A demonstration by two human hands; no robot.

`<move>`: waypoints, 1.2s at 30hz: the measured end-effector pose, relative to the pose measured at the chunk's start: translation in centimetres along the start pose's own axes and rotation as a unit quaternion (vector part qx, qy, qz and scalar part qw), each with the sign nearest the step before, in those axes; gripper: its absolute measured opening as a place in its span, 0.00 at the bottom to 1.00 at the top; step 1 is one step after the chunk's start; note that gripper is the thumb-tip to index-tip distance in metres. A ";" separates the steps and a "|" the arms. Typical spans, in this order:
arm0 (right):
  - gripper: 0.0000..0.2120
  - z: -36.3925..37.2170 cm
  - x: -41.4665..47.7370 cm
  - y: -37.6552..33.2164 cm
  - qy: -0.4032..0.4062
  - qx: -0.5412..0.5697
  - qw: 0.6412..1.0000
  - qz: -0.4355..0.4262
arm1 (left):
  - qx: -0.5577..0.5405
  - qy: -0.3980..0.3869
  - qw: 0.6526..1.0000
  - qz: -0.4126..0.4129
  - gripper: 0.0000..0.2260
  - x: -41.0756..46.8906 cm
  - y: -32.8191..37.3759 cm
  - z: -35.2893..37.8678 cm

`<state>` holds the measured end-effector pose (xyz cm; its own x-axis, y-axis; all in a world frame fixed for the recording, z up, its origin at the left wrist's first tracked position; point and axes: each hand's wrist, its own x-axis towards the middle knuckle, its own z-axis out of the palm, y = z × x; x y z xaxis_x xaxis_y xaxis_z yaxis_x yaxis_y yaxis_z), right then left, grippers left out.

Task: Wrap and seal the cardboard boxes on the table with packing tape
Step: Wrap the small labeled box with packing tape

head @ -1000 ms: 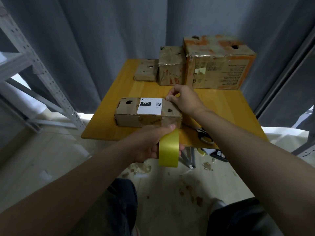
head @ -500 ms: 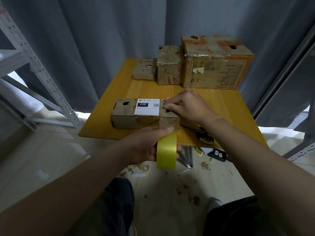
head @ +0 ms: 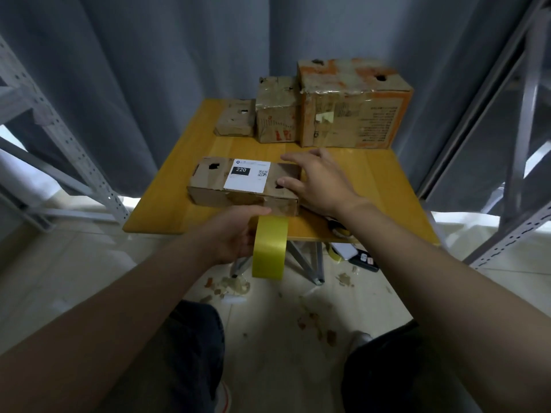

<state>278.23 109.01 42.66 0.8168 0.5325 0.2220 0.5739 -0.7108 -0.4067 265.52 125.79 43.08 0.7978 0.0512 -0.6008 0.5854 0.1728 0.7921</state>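
1. Lying near the desk's (head: 179,186) front edge, the flat labelled box (head: 238,186) awaits sealing.
2. The right hand (head: 316,180) rests spread and flat on its right end, gripping nothing.
3. The left hand (head: 238,234) is curled around the yellow tape roll (head: 269,247), just below the box's front face.
4. Risk: light pressure could let the box slide, skewing the tape.
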 end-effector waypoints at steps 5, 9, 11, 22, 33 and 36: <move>0.15 -2.1 -0.7 0.4 0.069 -0.023 0.995 0.073 | -0.005 0.020 1.000 0.001 0.05 -0.1 0.4 0.6; 0.12 -4.8 -1.5 1.8 -0.087 -0.112 0.973 0.179 | -0.011 0.039 0.999 0.003 0.07 0.1 0.4 1.2; 0.13 -5.5 -2.9 2.2 -0.165 -0.147 0.951 0.217 | -0.016 0.042 0.999 -0.002 0.05 0.3 0.6 1.2; 0.13 -5.4 -5.3 1.8 -0.218 -0.167 0.934 0.231 | 0.006 0.038 0.999 -0.003 0.03 0.9 1.1 1.6; 0.14 -8.9 -2.6 1.6 -0.083 0.062 0.972 0.209 | 0.011 0.018 1.000 -0.002 0.06 0.7 1.4 1.9; 0.11 -6.3 -0.5 -0.5 -0.102 0.251 0.956 0.112 | 0.022 0.014 1.000 -0.008 0.09 0.7 1.4 1.7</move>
<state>277.90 106.23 48.40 0.8579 0.5078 -0.0781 0.2433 -0.5354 -0.8088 267.18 124.39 43.94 0.7846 0.0768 -0.6152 0.6040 0.1294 0.7864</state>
